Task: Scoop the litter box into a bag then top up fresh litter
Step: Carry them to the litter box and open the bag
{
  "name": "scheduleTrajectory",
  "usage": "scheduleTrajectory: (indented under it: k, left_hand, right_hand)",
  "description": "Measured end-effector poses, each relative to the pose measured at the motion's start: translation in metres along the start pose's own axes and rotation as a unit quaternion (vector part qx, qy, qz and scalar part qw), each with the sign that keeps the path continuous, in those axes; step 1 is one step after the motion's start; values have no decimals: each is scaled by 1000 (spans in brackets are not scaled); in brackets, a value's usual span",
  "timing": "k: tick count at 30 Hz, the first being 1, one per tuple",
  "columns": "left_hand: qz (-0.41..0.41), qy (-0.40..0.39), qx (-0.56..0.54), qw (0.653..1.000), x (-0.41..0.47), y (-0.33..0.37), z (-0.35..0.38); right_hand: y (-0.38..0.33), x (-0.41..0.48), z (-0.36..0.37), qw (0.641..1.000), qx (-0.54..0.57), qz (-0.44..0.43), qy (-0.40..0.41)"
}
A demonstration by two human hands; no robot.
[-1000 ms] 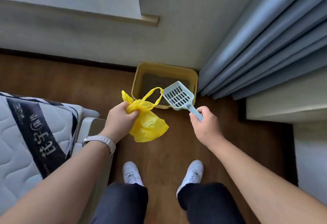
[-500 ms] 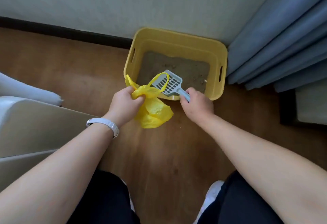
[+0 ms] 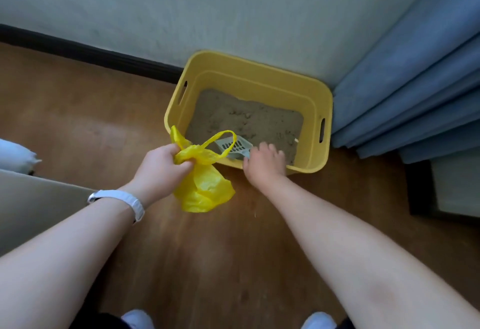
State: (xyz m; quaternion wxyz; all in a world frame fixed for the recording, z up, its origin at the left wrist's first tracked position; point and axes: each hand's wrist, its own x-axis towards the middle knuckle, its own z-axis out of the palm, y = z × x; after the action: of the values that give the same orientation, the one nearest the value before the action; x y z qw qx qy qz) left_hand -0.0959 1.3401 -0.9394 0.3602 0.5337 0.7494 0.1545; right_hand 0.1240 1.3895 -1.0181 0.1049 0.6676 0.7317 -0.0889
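Fingers [image 3: 270, 149] of the right hand [image 3: 262, 164] curl over the handle of the scoop [image 3: 235, 147], whose slotted blade lies on the litter [image 3: 246, 121] at the near wall of the litter box [image 3: 259, 69]. The left hand [image 3: 161, 165] grips the bag [image 3: 202, 191] bunched at its neck, just outside the near rim, its mouth seemingly closed; a loaded scoop could find no opening and spill onto the floor [image 3: 78, 126]. One loose bag loop crosses the blade in view and could snag it. The curtain [image 3: 415, 82] hangs just beside the box.
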Motion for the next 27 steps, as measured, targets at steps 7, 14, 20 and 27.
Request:
scheduleTrajectory:
  k: [7, 14, 20, 27]
  left_hand:
    - [12, 0, -10, 1000, 2, -7, -3]
    - [20, 8, -11, 1000, 1, -5, -7]
    - [20, 9, 13, 1000, 5, -3, -2]
    - [43, -3, -14, 999, 7, 23, 8]
  right_hand:
    - [-12, 1, 11, 996, -80, -13, -34]
    - [-8, -2, 7, 991, -111, -64, -47]
    - [10, -22, -20, 991, -49, -114, -51]
    - [38, -52, -100, 975, 121, -183, -42]
